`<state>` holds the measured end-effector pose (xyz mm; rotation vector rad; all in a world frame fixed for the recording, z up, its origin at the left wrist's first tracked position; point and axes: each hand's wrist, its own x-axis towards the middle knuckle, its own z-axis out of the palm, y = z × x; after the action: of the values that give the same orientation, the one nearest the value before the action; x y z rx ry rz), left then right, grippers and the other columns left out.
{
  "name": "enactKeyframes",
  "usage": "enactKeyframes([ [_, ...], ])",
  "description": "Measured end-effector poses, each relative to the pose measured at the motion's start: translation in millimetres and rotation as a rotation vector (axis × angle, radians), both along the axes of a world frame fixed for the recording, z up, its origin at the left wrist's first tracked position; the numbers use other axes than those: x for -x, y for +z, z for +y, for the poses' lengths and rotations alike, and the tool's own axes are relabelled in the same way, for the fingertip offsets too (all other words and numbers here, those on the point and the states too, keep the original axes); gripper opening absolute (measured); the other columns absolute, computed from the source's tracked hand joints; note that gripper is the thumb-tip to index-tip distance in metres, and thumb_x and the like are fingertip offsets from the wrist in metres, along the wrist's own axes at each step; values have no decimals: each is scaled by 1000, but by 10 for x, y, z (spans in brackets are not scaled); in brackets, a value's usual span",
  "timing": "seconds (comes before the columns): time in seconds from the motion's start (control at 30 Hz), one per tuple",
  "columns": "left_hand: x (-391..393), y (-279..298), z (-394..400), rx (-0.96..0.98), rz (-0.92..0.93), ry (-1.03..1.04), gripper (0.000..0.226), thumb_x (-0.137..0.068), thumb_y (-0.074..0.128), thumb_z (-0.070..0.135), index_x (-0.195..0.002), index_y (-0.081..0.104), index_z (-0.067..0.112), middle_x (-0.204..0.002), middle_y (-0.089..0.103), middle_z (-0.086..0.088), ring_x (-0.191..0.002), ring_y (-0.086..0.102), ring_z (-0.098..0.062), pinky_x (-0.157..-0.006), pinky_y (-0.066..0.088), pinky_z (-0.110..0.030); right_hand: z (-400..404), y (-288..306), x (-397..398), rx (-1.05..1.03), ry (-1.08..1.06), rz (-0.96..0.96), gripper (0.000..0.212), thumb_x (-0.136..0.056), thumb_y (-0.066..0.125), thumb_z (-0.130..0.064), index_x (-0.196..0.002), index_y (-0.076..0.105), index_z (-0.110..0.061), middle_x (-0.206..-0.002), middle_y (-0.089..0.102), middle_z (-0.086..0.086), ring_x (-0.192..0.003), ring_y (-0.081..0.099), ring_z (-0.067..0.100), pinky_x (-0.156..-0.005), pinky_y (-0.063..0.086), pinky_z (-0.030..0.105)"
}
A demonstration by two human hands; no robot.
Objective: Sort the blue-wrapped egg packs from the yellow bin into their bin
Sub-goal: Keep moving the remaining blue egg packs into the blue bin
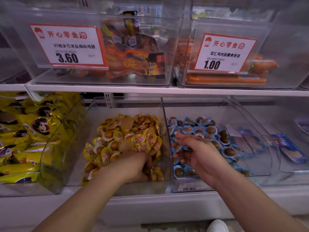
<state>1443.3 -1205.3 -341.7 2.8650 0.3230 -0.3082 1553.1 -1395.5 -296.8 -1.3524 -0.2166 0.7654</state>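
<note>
A clear bin (164, 114) on the lower shelf holds a heap of yellow-wrapped egg packs (130, 138). To its right a second clear bin (222, 104) holds blue-wrapped egg packs (200, 129). My left hand (137, 166) is dug into the front of the yellow heap, fingers buried among the packs; what they hold is hidden. My right hand (192, 153) hovers inside the blue bin, palm up, fingers spread over the blue packs. A blue pack lies under its fingertips; I cannot tell whether it is held.
Large yellow snack bags (25, 131) fill the bin at left. Flat blue packets (287, 148) lie in bins at right. The upper shelf carries clear bins with orange chicken packs (130, 54) and sausages (225, 79), with price cards. A white shoe (217, 226) shows below.
</note>
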Motion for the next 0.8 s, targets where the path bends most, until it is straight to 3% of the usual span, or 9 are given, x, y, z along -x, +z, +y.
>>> enactKeyframes([
  [0.1,90,163,77,210,-210,178,26,-75,73,41,-100,67,35,-84,66,16,-82,63,-4,-73,55,-28,-1,20,-35,-21,0,-22,21,-93,58,-7,-111,69,-6,-88,74,11,-66,69,26,-51,48,27],
  [0.17,131,342,64,496,-439,308,22,-80,77,40,-100,69,39,-87,70,16,-84,66,-2,-76,56,-24,-12,36,-60,-23,-7,-41,22,-94,57,-7,-113,68,-5,-89,74,12,-67,69,26,-50,48,28],
  [0.23,119,534,-74,608,-677,304,26,-80,77,43,-104,67,45,-93,71,20,-87,66,0,-76,55,-22,-13,59,-48,-37,-1,-20,24,-95,58,-11,-116,67,-5,-90,73,14,-68,68,27,-51,47,29],
  [0.33,22,684,-473,499,-817,136,41,-78,77,45,-115,62,50,-108,65,30,-102,61,6,-88,50,-22,-57,132,5,-166,127,90,32,-95,59,-33,-113,68,-8,-96,69,15,-72,65,24,-58,45,33],
  [0.47,-215,601,-852,233,-789,-8,48,-89,57,51,-135,58,38,-131,63,15,-123,46,-6,-104,38,-33,-201,187,-4,-220,144,67,36,-90,63,-46,-108,74,-16,-101,64,11,-66,60,14,-50,41,27],
  [0.53,-290,503,-918,106,-683,-21,63,-94,34,67,-150,36,38,-154,43,6,-142,24,-9,-114,24,-36,-285,207,-89,-145,31,18,35,-87,68,-38,-111,73,-12,-100,67,14,-63,62,16,-47,39,26],
  [0.6,-319,434,-902,152,-625,-46,77,-90,17,78,-157,9,41,-163,16,14,-150,2,-4,-121,9,-30,-414,244,-241,-82,-54,-45,30,-93,66,-29,-113,71,-7,-99,72,14,-71,70,25,-51,46,31],
  [0.7,-290,463,-737,326,-790,71,59,-97,32,65,-150,32,40,-149,29,29,-144,19,4,-117,18,-25,-718,318,-554,205,-142,-340,19,-91,66,-28,-101,78,-16,-104,77,5,-98,71,26,-81,55,43],
  [0.8,-180,499,-501,439,-921,233,34,-98,43,51,-126,59,38,-125,54,30,-122,47,8,-104,38,-23,-948,297,-758,314,-115,-374,25,-86,62,-31,-100,78,-16,-101,78,0,-103,71,18,-93,52,43],
])
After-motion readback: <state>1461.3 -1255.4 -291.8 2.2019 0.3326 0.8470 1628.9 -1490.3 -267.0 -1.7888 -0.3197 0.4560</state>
